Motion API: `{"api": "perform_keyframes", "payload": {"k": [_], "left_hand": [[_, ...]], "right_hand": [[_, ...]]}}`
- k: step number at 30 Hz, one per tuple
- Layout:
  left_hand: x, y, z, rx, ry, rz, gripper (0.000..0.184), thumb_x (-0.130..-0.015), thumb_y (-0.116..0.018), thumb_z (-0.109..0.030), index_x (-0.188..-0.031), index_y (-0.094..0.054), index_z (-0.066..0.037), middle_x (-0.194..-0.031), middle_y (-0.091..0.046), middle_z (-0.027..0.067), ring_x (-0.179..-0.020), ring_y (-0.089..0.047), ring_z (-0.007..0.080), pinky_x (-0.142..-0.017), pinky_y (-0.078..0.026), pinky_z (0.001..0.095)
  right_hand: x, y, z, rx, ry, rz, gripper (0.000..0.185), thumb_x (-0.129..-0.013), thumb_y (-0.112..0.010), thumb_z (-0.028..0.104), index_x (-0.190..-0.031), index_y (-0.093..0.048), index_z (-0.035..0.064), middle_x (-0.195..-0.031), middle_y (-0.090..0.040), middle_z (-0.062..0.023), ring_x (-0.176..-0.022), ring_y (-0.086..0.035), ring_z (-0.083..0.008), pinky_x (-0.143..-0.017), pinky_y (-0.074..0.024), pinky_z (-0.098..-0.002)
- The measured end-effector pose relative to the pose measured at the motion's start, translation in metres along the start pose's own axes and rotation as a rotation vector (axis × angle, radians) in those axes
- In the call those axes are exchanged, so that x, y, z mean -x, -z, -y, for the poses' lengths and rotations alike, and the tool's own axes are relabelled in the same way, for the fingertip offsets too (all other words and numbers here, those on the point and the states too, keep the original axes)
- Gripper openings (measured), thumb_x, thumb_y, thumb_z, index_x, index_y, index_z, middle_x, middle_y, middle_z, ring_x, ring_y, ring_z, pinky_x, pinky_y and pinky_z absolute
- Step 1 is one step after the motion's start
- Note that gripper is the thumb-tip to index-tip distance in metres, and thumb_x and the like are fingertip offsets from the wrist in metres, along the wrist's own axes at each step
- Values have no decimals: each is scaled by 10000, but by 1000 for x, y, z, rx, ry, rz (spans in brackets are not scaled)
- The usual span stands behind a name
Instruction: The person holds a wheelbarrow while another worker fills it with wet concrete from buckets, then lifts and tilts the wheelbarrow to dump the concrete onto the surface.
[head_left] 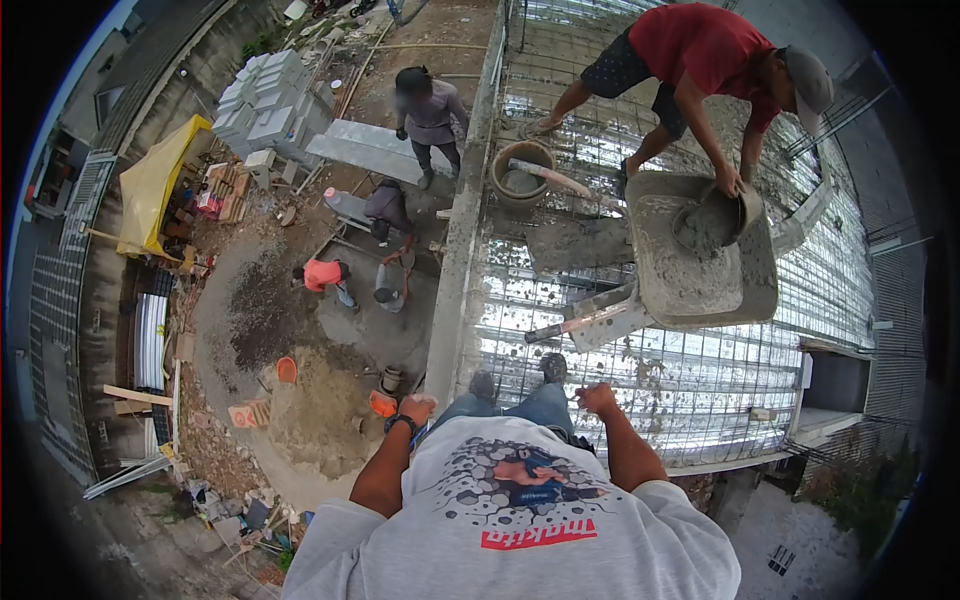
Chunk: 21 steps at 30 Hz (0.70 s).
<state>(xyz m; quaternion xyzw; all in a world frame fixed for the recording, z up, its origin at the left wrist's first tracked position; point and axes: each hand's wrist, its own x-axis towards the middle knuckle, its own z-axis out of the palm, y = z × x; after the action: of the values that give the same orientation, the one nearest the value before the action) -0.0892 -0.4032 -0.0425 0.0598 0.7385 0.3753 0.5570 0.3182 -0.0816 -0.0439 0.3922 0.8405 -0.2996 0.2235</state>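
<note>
One dark watch (401, 421) circles the wrist of the left hand (418, 408), whose fingers curl in. Next, the gray shirt (525, 508) says "makita" in white letters on red, then comes the right hand (597, 399), curled like a fist, with a muddy wheelbarrow (705, 318) ahead and farther right.

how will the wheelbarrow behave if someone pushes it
The wheelbarrow may feel heavy, with a bucket of wet-looking grey mix tilted into it. It could jolt, since it stands over a metal grid. Being open-topped, it might slop mix out.
</note>
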Motion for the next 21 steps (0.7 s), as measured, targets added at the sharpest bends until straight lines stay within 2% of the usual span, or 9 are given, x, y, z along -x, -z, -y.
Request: {"api": "perform_keyframes", "payload": {"k": [1, 2, 3, 7, 10, 13, 14, 17, 21], "left_hand": [[-6, 0, 4, 62, 42, 25, 175, -789, -653, -147, -917, -700, -38, -804, -690, 74, -654, -643, 143, -609, -512, 274], [-12, 2, 10, 121, 85, 47, 160, -787, -655, -131, -908, -695, -33, -795, -686, 73, -643, -639, 146, -588, -513, 274], [-14, 2, 13, 90, 54, 44, 157, -788, -658, -132, -907, -691, -34, -786, -681, 69, -637, -636, 146, -582, -511, 276], [-15, 8, 16, 115, 40, 54, 144, -790, -662, -112, -905, -677, -28, -755, -665, 59, -621, -624, 145, -565, -504, 281], [-4, 2, -3, 143, 75, 72, 131, -794, -658, -82, -905, -668, -15, -752, -658, 62, -624, -619, 145, -558, -500, 285], [-7, 0, -13, 85, 42, 106, 110, -808, -654, -72, -897, -664, -7, -769, -656, 66, -644, -618, 147, -569, -501, 288], [0, -3, -21, 38, 29, 100, 111, -812, -654, -80, -900, -665, -13, -771, -656, 61, -645, -618, 144, -574, -502, 287], [-7, -5, -27, -61, 40, 115, 120, -819, -654, -109, -910, -671, -33, -773, -658, 45, -641, -615, 136, -582, -500, 282], [-25, -9, -44, -65, 146, 114, 146, -820, -653, -159, -921, -680, -58, -775, -662, 32, -633, -610, 122, -566, -486, 274]], "right_hand": [[5, 13, 12, 276, 133, -67, 242, -838, -552, 356, -981, -687, 215, -713, -663, -134, -712, -664, -318, -669, -529, -438], [15, 38, 41, -4, -144, -8, 252, -853, -542, 371, -971, -692, 208, -702, -662, -130, -707, -664, -303, -671, -529, -427], [16, 41, 45, 368, 89, -54, 279, -870, -524, 390, -951, -699, 187, -742, -674, -128, -728, -665, -304, -710, -526, -411], [15, 44, 51, 267, 8, -29, 306, -880, -514, 407, -969, -700, 180, -848, -686, -145, -836, -667, -298, -835, -504, -396], [-3, 22, 34, 244, -30, 2, 337, -815, -619, 352, -1145, -631, 287, -879, -690, -96, -772, -669, -288, -697, -533, -388], [18, 52, 61, -419, -408, -68, 365, -845, -597, 388, -1164, -628, 213, -874, -691, -100, -802, -669, -271, -757, -518, -372], [15, 48, 54, -354, -334, -89, 452, -851, -589, 449, -1096, -643, 74, -861, -691, -101, -806, -666, -258, -807, -492, -363], [9, 44, 37, -204, -117, -116, 526, -851, -578, 478, -1054, -638, -3, -880, -689, -105, -819, -650, -251, -821, -476, -370], [20, 76, 51, -593, -323, -219, 403, -868, -571, 421, -852, -684, 35, -708, -665, -119, -731, -638, -264, -702, -483, -406]]}}
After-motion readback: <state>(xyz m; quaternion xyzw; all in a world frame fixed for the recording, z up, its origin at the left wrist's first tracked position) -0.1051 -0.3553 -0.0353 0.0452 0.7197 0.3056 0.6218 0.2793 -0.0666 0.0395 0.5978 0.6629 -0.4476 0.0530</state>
